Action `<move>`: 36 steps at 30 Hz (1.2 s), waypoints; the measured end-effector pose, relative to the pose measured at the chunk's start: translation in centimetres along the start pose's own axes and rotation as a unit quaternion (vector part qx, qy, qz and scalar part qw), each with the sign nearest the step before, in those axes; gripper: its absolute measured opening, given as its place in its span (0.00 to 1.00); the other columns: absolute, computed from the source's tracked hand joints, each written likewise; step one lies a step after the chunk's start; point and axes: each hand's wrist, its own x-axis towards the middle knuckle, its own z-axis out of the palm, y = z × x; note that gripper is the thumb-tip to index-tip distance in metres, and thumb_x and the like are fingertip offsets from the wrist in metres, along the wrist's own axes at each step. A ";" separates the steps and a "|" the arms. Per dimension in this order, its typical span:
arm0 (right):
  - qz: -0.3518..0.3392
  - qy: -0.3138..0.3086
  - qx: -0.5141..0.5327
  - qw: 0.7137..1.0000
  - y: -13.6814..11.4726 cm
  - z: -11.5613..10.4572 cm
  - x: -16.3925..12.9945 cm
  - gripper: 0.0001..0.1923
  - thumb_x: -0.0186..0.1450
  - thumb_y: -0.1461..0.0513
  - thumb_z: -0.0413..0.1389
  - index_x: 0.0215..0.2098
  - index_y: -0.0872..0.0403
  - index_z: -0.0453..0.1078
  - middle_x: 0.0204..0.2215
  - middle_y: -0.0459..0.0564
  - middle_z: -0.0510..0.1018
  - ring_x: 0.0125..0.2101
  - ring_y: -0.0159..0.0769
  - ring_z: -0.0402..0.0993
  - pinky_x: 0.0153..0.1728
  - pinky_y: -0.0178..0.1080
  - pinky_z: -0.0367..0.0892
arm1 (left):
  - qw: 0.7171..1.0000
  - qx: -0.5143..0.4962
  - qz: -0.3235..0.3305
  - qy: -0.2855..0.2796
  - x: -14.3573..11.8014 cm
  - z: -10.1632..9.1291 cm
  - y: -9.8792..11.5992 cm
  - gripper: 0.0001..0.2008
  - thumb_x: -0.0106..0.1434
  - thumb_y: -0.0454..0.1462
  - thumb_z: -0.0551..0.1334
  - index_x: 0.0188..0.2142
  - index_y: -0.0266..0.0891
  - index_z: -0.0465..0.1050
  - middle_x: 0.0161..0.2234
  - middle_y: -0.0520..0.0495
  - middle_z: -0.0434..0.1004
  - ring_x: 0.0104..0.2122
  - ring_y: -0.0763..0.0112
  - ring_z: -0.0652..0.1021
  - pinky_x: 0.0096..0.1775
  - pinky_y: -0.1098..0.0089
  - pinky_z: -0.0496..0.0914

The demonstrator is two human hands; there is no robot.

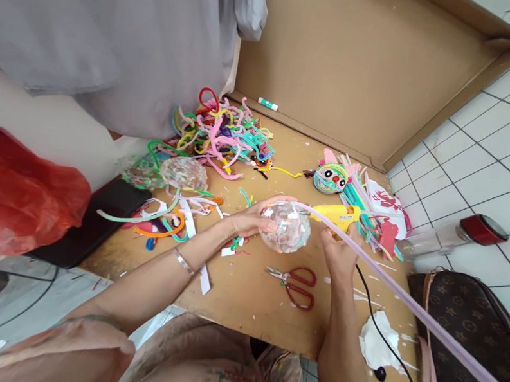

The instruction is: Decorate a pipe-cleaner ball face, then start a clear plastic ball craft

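My left hand is closed around a clear, shiny ball with bits of colour showing through it. In my right hand is a yellow glue gun, its front end close to the ball's upper right side. A long lilac pipe cleaner runs from the top of the ball across the glue gun and out toward the lower right, near the camera. Red-handled scissors lie below the ball on the wooden table.
Tangled pipe cleaners are heaped at the back left, near another clear ball. A decorated animal-face ball lies back right. Further right are a glass bottle, a brown bag, crumpled tissue and a black cord.
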 end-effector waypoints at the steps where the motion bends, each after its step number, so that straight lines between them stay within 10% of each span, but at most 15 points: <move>1: -0.002 -0.001 0.002 1.000 0.1 0.0 0.0 0.11 0.47 0.54 0.54 0.26 0.49 0.61 0.20 0.43 0.69 0.23 0.34 0.64 0.26 0.39 0.64 | 1.000 -0.001 0.001 0.001 0.0 0.0 0.0 0.40 0.38 0.41 0.78 0.53 0.41 0.75 0.51 0.38 0.80 0.48 0.56 0.80 0.47 0.65 0.72; 36: -0.004 0.012 0.004 1.000 0.4 0.2 0.0 0.10 0.48 0.55 0.54 0.27 0.50 0.61 0.21 0.44 0.71 0.24 0.36 0.66 0.27 0.40 0.65 | 1.000 0.000 0.001 0.019 -0.1 0.1 0.1 0.43 0.38 0.43 0.78 0.56 0.41 0.73 0.51 0.39 0.79 0.50 0.55 0.79 0.48 0.65 0.72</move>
